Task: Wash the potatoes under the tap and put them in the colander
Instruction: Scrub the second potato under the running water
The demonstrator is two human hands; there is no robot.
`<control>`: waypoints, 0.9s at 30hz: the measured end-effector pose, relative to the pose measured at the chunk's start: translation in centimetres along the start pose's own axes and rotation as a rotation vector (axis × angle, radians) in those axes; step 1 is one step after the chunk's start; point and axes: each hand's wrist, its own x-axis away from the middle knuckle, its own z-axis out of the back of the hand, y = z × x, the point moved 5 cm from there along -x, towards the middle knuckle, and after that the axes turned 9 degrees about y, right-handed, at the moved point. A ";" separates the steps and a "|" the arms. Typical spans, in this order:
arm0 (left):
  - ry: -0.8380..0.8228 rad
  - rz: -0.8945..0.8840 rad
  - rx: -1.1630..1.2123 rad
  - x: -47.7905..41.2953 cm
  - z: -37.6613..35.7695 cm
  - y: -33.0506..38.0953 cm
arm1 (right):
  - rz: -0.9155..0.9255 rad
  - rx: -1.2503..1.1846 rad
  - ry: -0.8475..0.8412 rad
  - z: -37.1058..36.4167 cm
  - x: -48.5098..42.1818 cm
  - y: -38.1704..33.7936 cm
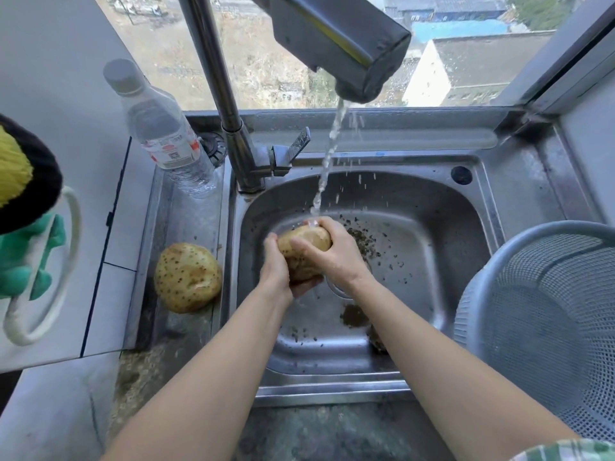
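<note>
1. Stainless steel sink (pixel 416 261) carried the work: water ran from the tap (pixel 213 78) onto a potato (pixel 307 239) held over its middle.
2. The left grip (pixel 276 264) cupped that potato from below, fingers curled round it. The right grip (pixel 336 257) wrapped over its top.
3. A second potato (pixel 188 277), dark-speckled, lay on the sink's left ledge, apparently unwashed.
4. The mesh colander (pixel 539 287) at the sink's right edge showed no potato in its visible part.
5. Judged so, washing was at its first potato, and both transfers remained.

Left hand (pixel 276 266), right hand (pixel 336 257) curled round potato (pixel 307 239); forearms angled inward.
</note>
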 end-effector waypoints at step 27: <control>-0.406 -0.652 -0.470 3.2 -0.3 2.2 | -0.487 -0.128 0.218 1.5 -0.1 2.3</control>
